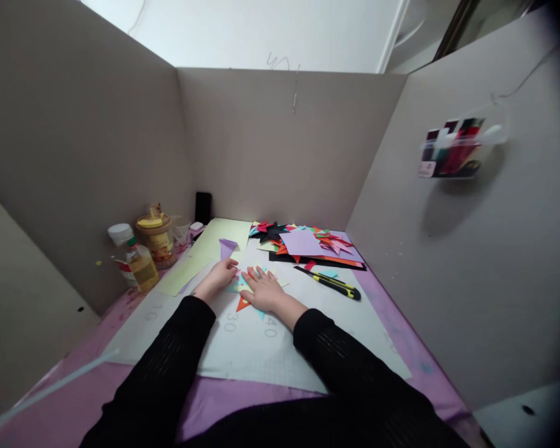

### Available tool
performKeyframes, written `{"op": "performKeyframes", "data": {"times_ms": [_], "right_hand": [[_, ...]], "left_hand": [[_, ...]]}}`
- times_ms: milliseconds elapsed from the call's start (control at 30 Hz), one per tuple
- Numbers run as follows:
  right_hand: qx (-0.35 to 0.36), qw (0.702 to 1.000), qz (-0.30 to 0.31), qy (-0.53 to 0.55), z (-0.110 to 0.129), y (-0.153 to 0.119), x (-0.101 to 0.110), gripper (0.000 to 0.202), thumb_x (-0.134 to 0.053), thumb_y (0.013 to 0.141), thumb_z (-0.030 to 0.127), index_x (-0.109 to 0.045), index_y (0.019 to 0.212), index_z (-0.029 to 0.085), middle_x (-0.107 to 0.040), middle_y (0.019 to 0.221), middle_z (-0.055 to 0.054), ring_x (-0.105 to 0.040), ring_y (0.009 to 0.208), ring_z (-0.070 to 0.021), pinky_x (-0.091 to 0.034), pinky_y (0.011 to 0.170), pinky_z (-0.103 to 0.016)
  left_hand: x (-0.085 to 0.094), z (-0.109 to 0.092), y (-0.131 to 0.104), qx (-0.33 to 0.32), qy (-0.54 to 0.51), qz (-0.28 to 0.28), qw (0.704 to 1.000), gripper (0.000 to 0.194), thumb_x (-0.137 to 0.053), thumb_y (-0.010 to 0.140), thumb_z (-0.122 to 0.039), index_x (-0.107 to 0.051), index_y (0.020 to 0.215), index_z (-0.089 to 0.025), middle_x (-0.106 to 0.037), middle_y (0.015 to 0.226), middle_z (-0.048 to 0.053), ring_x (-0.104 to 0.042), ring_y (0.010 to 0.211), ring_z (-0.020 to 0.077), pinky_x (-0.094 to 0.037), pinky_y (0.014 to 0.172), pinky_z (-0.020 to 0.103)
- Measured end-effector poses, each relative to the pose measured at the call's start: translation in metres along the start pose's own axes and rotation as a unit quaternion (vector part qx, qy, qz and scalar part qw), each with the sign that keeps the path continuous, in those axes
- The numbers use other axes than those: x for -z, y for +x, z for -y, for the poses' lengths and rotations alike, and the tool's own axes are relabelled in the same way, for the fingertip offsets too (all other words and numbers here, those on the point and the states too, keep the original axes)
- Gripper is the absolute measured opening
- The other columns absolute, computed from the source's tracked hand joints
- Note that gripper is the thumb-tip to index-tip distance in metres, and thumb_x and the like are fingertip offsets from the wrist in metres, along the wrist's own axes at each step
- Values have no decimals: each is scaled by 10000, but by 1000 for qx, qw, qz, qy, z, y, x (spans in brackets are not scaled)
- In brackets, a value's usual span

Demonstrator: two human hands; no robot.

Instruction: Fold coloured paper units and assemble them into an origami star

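My right hand [264, 290] lies palm down with its fingers spread flat over colourful paper pieces. From beneath it show an orange paper point [243, 303] and a light blue paper piece [234, 286]. Just to the left is my left hand [223, 274], its fingers curled together at the edge of these pieces; what they pinch, if anything, is hidden. A folded purple paper [228, 247] stands a little beyond the left hand. All of this rests on a white mat [205, 348] with printed numbers.
At the back right is a pile of cut paper [301, 242]. A black and yellow utility knife [331, 283] lies before it. A glue bottle [144, 270] and a tub [156, 239] stand at the left. Grey panels [280, 143] enclose three sides.
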State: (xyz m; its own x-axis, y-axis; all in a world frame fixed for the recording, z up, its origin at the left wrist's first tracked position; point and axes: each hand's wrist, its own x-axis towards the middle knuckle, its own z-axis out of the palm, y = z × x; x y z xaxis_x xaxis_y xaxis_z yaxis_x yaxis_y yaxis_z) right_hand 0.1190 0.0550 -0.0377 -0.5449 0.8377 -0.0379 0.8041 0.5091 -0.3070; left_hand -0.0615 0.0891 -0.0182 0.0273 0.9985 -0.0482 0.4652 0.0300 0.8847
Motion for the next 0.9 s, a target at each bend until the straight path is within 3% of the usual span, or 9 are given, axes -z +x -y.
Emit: {"op": "performKeyframes", "data": {"times_ms": [300,367,433,567,600,667,767,833,900], "right_hand": [[-33,999,5,-16,10,3,3,687,-297,886,611,-165,1476,285,-84,1571,-59,-28,1435,-319,-8,1075,-637],[-31,998,-21,52,6,2,3,675,-382,865,606,-276,1448,282,-180,1555,-57,-83,1433,-311,-28,1096,-609],[-38,986,-64,148,-4,-1,8,618,-351,890,583,-349,1421,266,-296,1518,-55,-180,1420,-278,-105,1123,-546],[-83,960,-137,229,-24,-6,37,685,96,942,435,-254,1462,158,-346,1491,-93,-341,1363,-192,-309,1084,-409],[-95,945,-164,267,-25,-4,46,697,63,945,467,-313,1442,156,-400,1460,-96,-370,1346,-207,-315,1082,-405],[-81,940,-205,261,-18,3,58,653,-89,948,539,-403,1399,186,-393,1468,-57,-225,1411,-236,-221,1130,-423],[-34,981,-146,122,6,16,50,621,-198,942,552,-259,1461,217,-190,1553,-43,-13,1440,-295,-76,1127,-555],[-37,995,-76,60,21,20,29,667,-242,927,570,-173,1482,206,-124,1565,-75,1,1438,-308,-62,1119,-566],[-44,997,-50,36,29,21,6,717,-303,891,621,-176,1481,234,-120,1566,-84,2,1435,-325,-31,1115,-570]], "left_hand": [[-14,7,9,-13,54,-33,998,221,-508,765,-121,-655,929,-119,-682,737,59,-598,589,134,-462,587,225],[-11,7,8,-30,85,-50,995,242,-489,771,-122,-663,939,-127,-699,801,74,-626,667,158,-480,668,251],[-7,7,7,-53,115,-68,990,255,-478,780,-137,-671,946,-142,-707,904,87,-641,814,195,-474,774,279],[-4,6,5,-82,150,-81,982,280,-451,785,-144,-676,950,-169,-705,991,81,-623,956,229,-452,856,301],[-5,5,6,-85,154,-82,981,285,-455,774,-136,-675,951,-174,-706,987,78,-625,954,230,-454,853,303],[-6,6,6,-88,161,-88,979,296,-486,735,-119,-668,961,-175,-704,995,80,-626,952,236,-460,849,312],[-4,8,6,-91,168,-113,975,334,-492,706,-96,-643,998,-157,-691,1021,103,-625,952,244,-466,854,339],[-2,10,7,-96,158,-132,974,360,-440,716,-73,-624,1017,-144,-686,1019,109,-627,951,232,-471,861,347],[0,11,8,-103,139,-138,975,387,-392,709,-43,-615,1012,-131,-688,1003,106,-633,943,213,-480,861,338]]}}
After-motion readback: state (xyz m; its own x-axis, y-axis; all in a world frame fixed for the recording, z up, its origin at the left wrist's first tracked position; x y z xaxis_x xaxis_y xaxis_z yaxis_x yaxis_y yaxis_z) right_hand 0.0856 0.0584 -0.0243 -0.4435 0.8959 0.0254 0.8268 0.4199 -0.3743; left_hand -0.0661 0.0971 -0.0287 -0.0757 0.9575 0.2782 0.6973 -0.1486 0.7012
